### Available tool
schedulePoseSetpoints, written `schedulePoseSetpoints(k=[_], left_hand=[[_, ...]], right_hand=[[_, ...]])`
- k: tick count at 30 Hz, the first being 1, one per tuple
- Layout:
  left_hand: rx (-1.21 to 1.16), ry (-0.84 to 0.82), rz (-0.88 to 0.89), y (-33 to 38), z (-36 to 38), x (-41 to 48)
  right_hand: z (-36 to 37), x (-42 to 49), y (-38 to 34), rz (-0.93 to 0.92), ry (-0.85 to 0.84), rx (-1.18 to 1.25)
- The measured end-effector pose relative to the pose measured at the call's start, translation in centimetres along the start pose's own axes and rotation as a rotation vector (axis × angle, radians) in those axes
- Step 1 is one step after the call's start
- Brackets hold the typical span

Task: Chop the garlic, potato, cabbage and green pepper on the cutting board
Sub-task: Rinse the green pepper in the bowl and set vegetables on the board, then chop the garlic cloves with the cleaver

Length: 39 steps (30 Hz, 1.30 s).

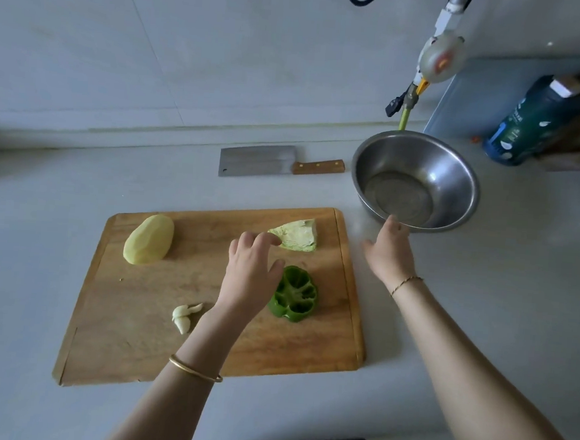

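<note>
A wooden cutting board (136, 339) lies on the counter. On it sit a peeled potato (149, 239) at the far left, a cabbage wedge (297, 236) at the far right, a green pepper piece (295, 295) and garlic cloves (184, 317) nearer me. My left hand (250, 275) hovers over the board between cabbage and pepper, fingers spread and relaxed, fingertips just at the cabbage. My right hand (387, 250) is by the near rim of a steel bowl (456, 183), fingers relaxed, holding nothing. A cleaver (255, 160) with a wooden handle lies beyond the board.
A dark bottle (532, 123) stands at the far right by a wooden block. A gas valve and hose (430, 64) hang on the wall above the bowl. Grey counter surrounds the board.
</note>
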<state>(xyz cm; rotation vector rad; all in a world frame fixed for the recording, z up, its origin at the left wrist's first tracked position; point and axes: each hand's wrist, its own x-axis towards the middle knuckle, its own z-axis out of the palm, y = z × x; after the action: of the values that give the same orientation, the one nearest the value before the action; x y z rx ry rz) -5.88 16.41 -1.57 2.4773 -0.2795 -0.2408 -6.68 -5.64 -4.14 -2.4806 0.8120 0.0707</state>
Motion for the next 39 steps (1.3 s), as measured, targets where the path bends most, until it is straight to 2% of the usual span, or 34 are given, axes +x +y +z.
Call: schedulePoseSetpoints(k=[3, 6, 10, 14, 20, 27, 32, 36, 39], left_hand=[[-0.01, -0.01, -0.011, 0.8, 0.3, 0.9], [-0.03, -0.004, -0.037, 1.0, 0.3, 1.6], [-0.047, 0.03, -0.103, 0.4, 0.1, 1.9], [-0.061, 0.072, -0.173, -0.4, -0.1, 2.2], [-0.087, 0.114, -0.235, -1.7, 0.2, 2.8], [-0.082, 0.161, -0.277, -2.5, 0.3, 2.0], [-0.107, 0.258, -0.308, -4.3, -1.3, -0.3], [-0.175, 0.353, -0.425, -7.1, -3.6, -4.1], [-0.202, 0.375, -0.505, -9.2, -4.5, -6.8]], right_hand=[[-1.1, 0.2, -0.2, -0.011, 0.037, -0.135], [-1.8, 0.5, -2.5, -0.251, 0.17, -0.152], [0.0, 4.3, -7.2, -0.517, 0.094, -0.182], [3.3, 9.6, -10.5, -0.556, -0.039, -0.341], [6.5, 14.9, -11.8, -0.529, -0.085, -0.639], [7.1, 16.5, -11.1, -0.629, -0.047, -0.685], [4.0, 13.4, -12.8, -0.687, -0.067, -0.548], [0.5, 6.8, -13.7, -0.719, -0.017, -0.328], [-0.5, 0.2, -13.8, -0.664, -0.22, 0.003]])
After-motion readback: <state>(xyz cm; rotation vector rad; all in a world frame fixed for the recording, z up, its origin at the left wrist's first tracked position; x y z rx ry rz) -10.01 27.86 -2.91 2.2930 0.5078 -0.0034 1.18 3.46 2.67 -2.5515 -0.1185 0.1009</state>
